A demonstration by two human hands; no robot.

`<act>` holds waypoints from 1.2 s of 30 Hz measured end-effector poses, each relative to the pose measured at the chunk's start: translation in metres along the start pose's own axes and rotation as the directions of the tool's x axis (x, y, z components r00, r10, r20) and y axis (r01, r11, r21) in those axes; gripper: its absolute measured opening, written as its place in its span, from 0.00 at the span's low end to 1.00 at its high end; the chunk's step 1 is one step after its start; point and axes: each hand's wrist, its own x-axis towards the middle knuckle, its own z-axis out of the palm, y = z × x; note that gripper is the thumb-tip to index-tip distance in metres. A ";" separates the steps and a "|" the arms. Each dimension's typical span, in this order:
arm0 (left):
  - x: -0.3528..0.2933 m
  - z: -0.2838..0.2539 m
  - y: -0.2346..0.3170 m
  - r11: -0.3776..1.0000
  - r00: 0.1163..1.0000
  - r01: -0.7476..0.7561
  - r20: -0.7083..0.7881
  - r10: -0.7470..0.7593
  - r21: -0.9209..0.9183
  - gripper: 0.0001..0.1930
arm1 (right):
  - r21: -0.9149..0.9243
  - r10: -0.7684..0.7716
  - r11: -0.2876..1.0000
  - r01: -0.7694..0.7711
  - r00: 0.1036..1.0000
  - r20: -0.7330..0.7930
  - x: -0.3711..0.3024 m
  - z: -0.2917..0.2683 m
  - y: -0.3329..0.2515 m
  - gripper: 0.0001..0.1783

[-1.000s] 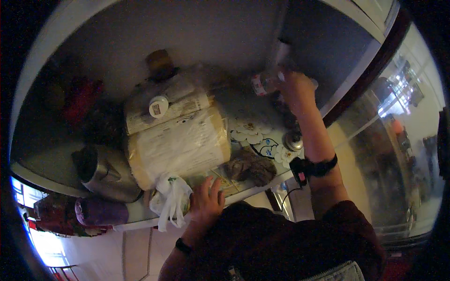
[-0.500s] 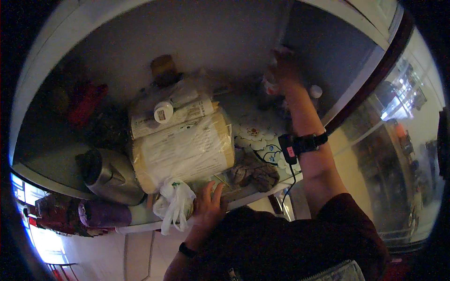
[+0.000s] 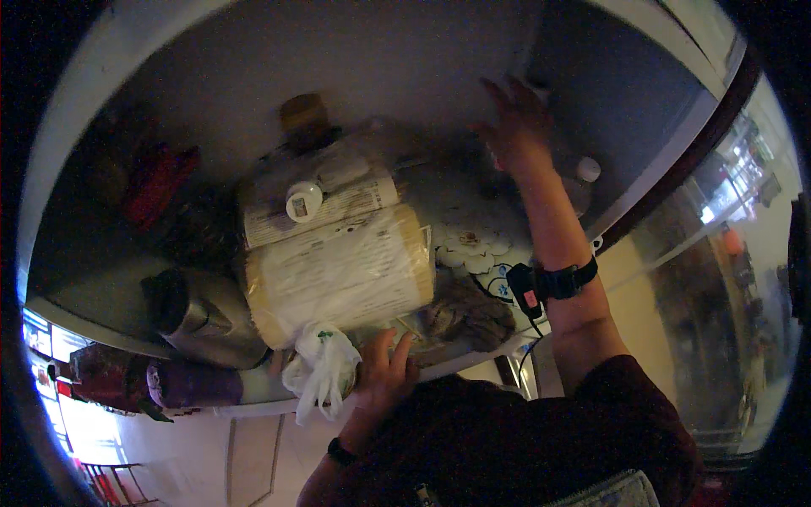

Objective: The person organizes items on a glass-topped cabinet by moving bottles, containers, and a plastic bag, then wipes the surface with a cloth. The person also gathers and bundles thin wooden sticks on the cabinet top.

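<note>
My right hand [image 3: 521, 131] reaches into the dim far right corner, its fingers spread and nothing visible between them. Partly covered by its wrist is a small item with red on it [image 3: 493, 159], too dark to name. A clear bottle with a white cap [image 3: 589, 169] stands to the right of that wrist. My left hand [image 3: 385, 373] lies on the table's near edge with its fingers apart. Just left of it sits a knotted white plastic bag [image 3: 321, 363], and beyond lies a large plastic-wrapped package with printed paper [image 3: 342, 275].
A white-capped container [image 3: 304, 202] rests on the package, with an amber-coloured jar [image 3: 304, 114] behind. At left are a steel kettle [image 3: 215, 325], a purple cylindrical object [image 3: 194, 383] and a red bag [image 3: 160, 186]. A crumpled brown cloth [image 3: 473, 319] lies right of my left hand.
My right hand has spread its fingers and no longer covers the white-and-red item as before. The view has shifted slightly; my left hand stays at the table edge.
</note>
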 end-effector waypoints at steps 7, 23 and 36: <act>0.004 -0.008 0.010 0.999 0.999 0.036 0.006 -0.036 -0.028 0.20 | 0.210 -0.316 0.931 0.300 0.948 0.047 0.008 0.065 -0.033 0.34; -0.009 0.007 -0.001 1.000 1.000 0.000 -0.011 0.000 -0.023 0.24 | 0.293 -0.243 0.943 0.157 0.927 0.286 -0.011 0.161 -0.048 0.32; 0.002 -0.006 0.008 0.992 0.996 0.076 0.053 -0.071 -0.102 0.23 | 0.117 -0.021 0.993 0.009 0.995 0.102 0.013 0.149 0.006 0.30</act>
